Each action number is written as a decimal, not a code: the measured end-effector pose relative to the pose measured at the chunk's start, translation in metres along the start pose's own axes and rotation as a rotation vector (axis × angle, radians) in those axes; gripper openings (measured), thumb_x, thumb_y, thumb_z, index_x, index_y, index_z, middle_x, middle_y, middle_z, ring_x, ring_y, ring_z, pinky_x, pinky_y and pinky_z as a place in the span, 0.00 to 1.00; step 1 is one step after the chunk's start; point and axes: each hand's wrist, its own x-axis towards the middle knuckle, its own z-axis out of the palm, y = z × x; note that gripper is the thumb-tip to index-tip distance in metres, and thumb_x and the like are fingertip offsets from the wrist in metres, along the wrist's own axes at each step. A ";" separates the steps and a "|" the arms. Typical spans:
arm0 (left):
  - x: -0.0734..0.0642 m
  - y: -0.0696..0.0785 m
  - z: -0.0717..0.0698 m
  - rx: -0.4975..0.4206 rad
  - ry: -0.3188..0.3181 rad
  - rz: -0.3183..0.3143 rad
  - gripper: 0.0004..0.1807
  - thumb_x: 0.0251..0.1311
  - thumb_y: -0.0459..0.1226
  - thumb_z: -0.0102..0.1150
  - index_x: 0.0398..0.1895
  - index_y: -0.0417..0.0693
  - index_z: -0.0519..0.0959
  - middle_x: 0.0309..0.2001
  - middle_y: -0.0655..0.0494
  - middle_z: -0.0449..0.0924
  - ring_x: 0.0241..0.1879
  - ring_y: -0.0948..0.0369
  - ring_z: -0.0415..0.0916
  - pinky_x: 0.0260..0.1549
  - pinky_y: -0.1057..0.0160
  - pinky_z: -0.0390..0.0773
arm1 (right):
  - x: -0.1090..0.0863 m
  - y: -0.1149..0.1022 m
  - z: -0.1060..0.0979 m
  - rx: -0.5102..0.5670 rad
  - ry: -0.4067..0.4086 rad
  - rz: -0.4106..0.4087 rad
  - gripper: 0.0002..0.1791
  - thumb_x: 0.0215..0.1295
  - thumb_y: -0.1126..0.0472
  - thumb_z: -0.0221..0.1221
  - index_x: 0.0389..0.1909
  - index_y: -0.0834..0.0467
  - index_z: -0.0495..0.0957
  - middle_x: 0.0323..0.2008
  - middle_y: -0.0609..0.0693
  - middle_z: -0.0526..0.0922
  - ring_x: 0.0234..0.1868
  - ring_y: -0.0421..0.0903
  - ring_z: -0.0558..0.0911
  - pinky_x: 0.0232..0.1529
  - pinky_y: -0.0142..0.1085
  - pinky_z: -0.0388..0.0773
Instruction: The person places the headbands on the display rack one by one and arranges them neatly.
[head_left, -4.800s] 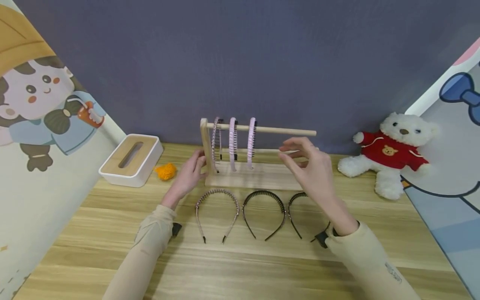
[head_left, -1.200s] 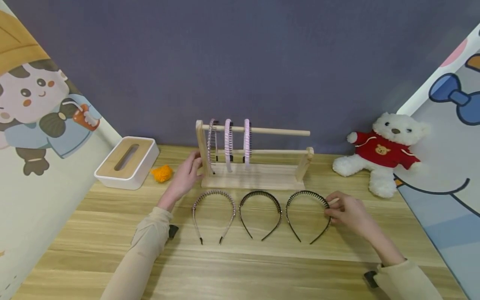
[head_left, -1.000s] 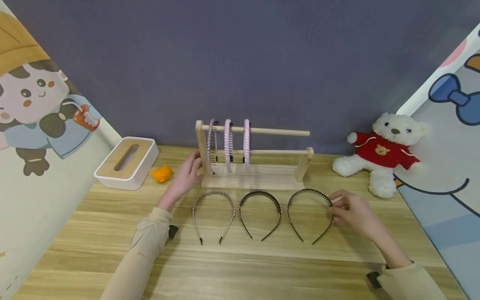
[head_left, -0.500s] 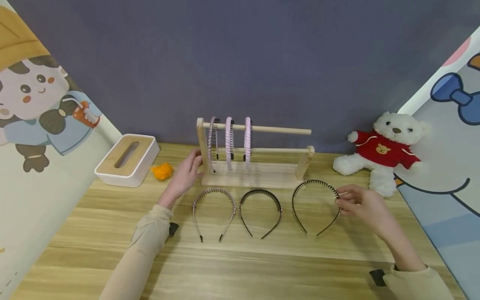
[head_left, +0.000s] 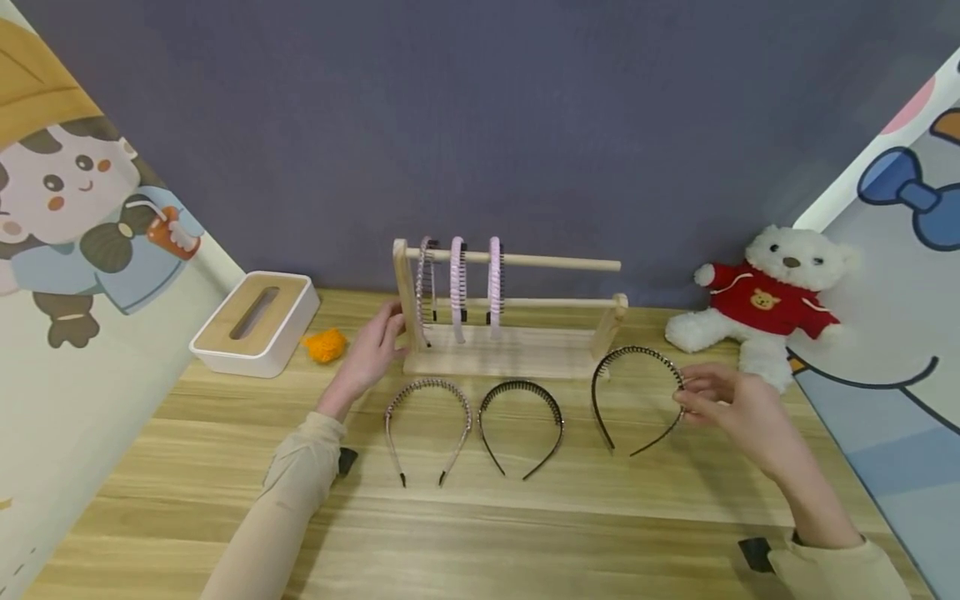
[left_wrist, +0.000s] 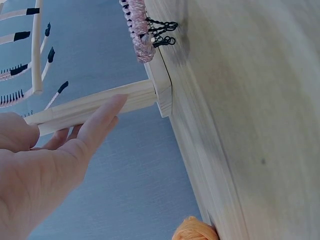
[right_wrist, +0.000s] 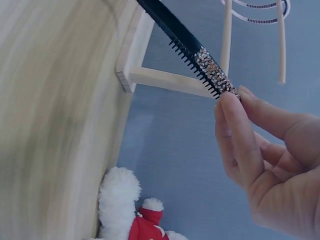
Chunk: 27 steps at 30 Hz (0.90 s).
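Observation:
My right hand [head_left: 738, 408] pinches one side of a black toothed headband [head_left: 637, 350] between thumb and fingertips, just in front of the rack's right end. In the right wrist view, sparkling stones [right_wrist: 212, 70] cover part of this band near the fingertips. My left hand [head_left: 371, 354] holds the left post [head_left: 408, 292] of a wooden headband rack [head_left: 510, 358], thumb in front and fingers behind. Three headbands hang on the rack's upper rod: a thin mauve one [head_left: 422, 287] and two pink wrapped ones [head_left: 457, 292], [head_left: 495, 287].
On the table before the rack lie a pinkish beaded headband [head_left: 430, 382] and a black headband [head_left: 520, 386]. To the left are a tissue box [head_left: 258, 321] and an orange crumpled thing [head_left: 326, 345]. A white teddy bear [head_left: 765, 292] sits at the right, a dark wall behind.
My right hand has gone from the rack's right end to the rightmost black headband, gripped it, and brought it up and to the right. The left hand stays at the post.

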 end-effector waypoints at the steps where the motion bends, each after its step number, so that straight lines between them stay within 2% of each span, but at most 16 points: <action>1: 0.000 0.000 0.000 0.000 0.000 -0.001 0.25 0.90 0.38 0.33 0.78 0.32 0.61 0.73 0.28 0.66 0.71 0.32 0.68 0.58 0.42 0.86 | 0.000 -0.002 0.000 -0.002 0.011 -0.004 0.20 0.72 0.72 0.67 0.59 0.78 0.76 0.42 0.65 0.88 0.34 0.35 0.88 0.33 0.33 0.92; 7: 0.001 0.000 -0.001 -0.005 -0.003 -0.006 0.25 0.90 0.38 0.32 0.78 0.32 0.61 0.74 0.28 0.66 0.72 0.33 0.67 0.59 0.41 0.85 | -0.001 -0.009 -0.002 -0.001 0.044 -0.005 0.20 0.74 0.70 0.67 0.61 0.75 0.77 0.43 0.64 0.87 0.35 0.33 0.87 0.33 0.32 0.92; 13: 0.001 -0.001 -0.001 -0.005 -0.002 -0.010 0.25 0.90 0.38 0.32 0.78 0.32 0.61 0.73 0.28 0.67 0.72 0.33 0.67 0.59 0.41 0.85 | -0.001 -0.011 -0.004 0.021 0.067 -0.036 0.20 0.73 0.73 0.66 0.62 0.76 0.77 0.44 0.64 0.86 0.36 0.31 0.86 0.34 0.31 0.92; 27: 0.000 -0.001 -0.001 -0.003 -0.009 -0.004 0.25 0.90 0.39 0.32 0.78 0.32 0.61 0.73 0.29 0.66 0.72 0.32 0.67 0.59 0.41 0.85 | -0.001 -0.021 -0.004 0.045 0.168 -0.081 0.20 0.66 0.76 0.70 0.58 0.73 0.80 0.40 0.57 0.83 0.36 0.31 0.85 0.33 0.30 0.91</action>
